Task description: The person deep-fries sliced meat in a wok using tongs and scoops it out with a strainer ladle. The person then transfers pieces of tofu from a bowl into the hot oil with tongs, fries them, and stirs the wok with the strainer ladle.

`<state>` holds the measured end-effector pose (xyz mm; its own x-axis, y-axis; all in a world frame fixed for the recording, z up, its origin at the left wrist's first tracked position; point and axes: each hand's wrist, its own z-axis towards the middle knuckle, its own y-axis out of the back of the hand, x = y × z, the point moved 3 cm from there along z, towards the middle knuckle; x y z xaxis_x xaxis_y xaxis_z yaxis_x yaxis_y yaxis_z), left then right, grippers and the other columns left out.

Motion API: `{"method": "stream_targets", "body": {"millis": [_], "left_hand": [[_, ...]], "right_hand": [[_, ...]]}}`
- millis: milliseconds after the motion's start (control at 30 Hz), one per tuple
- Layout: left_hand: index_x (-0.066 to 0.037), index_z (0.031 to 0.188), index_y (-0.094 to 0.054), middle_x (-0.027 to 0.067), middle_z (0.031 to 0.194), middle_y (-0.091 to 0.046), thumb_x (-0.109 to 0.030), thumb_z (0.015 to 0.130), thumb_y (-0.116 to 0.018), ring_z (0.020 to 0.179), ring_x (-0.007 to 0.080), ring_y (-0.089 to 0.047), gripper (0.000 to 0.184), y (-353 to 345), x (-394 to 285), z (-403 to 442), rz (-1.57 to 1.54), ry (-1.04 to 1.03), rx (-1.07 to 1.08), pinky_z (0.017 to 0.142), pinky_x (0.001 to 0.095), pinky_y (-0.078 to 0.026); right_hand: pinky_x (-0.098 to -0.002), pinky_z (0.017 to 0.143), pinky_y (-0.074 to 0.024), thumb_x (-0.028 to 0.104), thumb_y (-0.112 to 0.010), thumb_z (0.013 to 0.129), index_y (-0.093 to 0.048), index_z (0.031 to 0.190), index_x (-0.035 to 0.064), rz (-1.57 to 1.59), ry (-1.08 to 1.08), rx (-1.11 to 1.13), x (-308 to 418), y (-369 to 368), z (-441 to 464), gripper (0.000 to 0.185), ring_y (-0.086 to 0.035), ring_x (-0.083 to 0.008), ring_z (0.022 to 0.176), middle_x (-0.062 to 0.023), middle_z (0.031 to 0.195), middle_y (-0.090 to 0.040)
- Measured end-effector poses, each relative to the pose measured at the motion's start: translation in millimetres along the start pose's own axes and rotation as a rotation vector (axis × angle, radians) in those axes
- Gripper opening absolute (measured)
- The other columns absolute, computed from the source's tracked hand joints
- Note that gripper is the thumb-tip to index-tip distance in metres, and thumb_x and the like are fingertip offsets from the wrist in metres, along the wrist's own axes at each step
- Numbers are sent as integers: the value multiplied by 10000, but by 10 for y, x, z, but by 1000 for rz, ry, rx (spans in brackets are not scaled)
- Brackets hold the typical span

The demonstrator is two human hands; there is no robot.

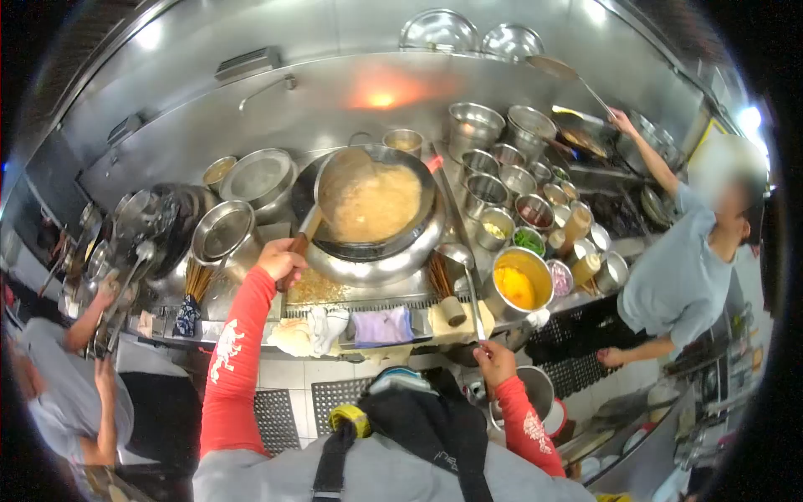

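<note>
My left hand (283, 261) is wrapped round the wooden handle of a large skimmer (341, 177). The skimmer's round head tilts over the left side of a dark wok (418, 238), where pale, foamy liquid (381, 205) fills the middle. Lower down on the right, my right hand (495, 361) grips the end of a long metal ladle (473, 293). Its bowl points away from me, close to the wok's right front side, and appears to hold little or nothing. Both of my sleeves are red with white prints.
A pot of orange-yellow liquid (523, 280) stands right of the ladle. Several steel containers (485, 192) crowd behind it. Folded cloths (381, 326) lie along the front edge. A co-worker (686, 259) raises a ladle at the right; another person (67, 376) works at the left.
</note>
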<state>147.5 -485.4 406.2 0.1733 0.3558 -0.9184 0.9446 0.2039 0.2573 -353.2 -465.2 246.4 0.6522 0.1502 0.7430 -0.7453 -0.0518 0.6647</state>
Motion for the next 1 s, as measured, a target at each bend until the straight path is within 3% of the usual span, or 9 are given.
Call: {"method": "stream_targets", "body": {"millis": [100, 333, 433, 567, 667, 733, 833, 900, 1000], "left_hand": [[-14, 1141, -591, 76, 671, -582, 8, 745, -576, 460, 145, -534, 397, -62, -141, -96, 88, -120, -28, 383, 297, -417], [-17, 1337, -460, 32, 681, -569, -25, 809, -598, 456, 100, -509, 546, -57, -459, -247, 91, -211, -39, 372, 263, -389], [-9, 1326, -473, 40, 692, -581, -28, 803, -600, 462, 101, -517, 539, 3, -561, -293, 113, -218, -98, 377, 266, -392], [7, 1265, -530, 49, 689, -589, -20, 765, -595, 457, 109, -527, 505, 210, -533, -36, 201, -207, -210, 391, 279, -405], [-27, 1242, -561, 50, 656, -571, -31, 741, -570, 460, 135, -553, 501, 367, -480, 355, 366, -168, -297, 391, 307, -423], [-59, 1258, -559, 58, 648, -568, -28, 741, -540, 463, 151, -567, 518, 313, -575, 506, 413, -49, -318, 384, 327, -431], [6, 987, -628, 134, 629, -615, -56, 750, -503, 473, 185, -610, 275, 193, -506, 862, 452, -77, -386, 437, 341, -467], [14, 991, -621, 130, 635, -619, -40, 757, -532, 478, 189, -613, 256, 31, -512, 1005, 411, -5, -379, 418, 347, -466], [1, 1033, -607, 114, 634, -609, -4, 742, -586, 475, 191, -595, 291, -187, -439, 1271, 290, 74, -306, 379, 360, -451]], "right_hand": [[-314, 692, -526, 151, -690, 810, -658, 1046, -28, 5, 90, -18, -25, -47, 51, 298, -671, -206, 752, -166, 849, -692], [-300, 699, -523, 121, -665, 817, -655, 1027, -55, 0, -23, -6, -203, -5, -31, 274, -677, -204, 763, -179, 846, -694], [-316, 706, -524, 133, -656, 819, -653, 1032, -57, -65, -68, 69, -292, 79, -65, 285, -676, -213, 762, -180, 846, -695], [-337, 731, -525, 172, -635, 821, -664, 1026, -37, -51, -94, -14, -611, 38, -133, 295, -683, -279, 785, -213, 861, -687], [-438, 736, -503, 251, -600, 840, -664, 992, 40, -136, -8, 32, -708, 26, -164, 267, -628, -385, 812, -206, 915, -660], [-407, 739, -520, 225, -626, 814, -658, 1043, 17, -113, 7, 35, -820, 6, -176, 311, -654, -346, 807, -204, 905, -672], [-409, 743, -520, 242, -629, 813, -646, 1080, 28, -135, 5, 101, -853, 11, -77, 343, -655, -338, 820, -192, 906, -671], [-458, 752, -502, 296, -597, 839, -648, 1085, 81, -67, -37, 163, -993, -13, -66, 331, -634, -376, 841, -200, 937, -660], [-451, 772, -508, 312, -607, 830, -637, 1113, 51, 78, -107, 209, -1131, -15, 25, 386, -643, -382, 849, -207, 949, -668]]}}
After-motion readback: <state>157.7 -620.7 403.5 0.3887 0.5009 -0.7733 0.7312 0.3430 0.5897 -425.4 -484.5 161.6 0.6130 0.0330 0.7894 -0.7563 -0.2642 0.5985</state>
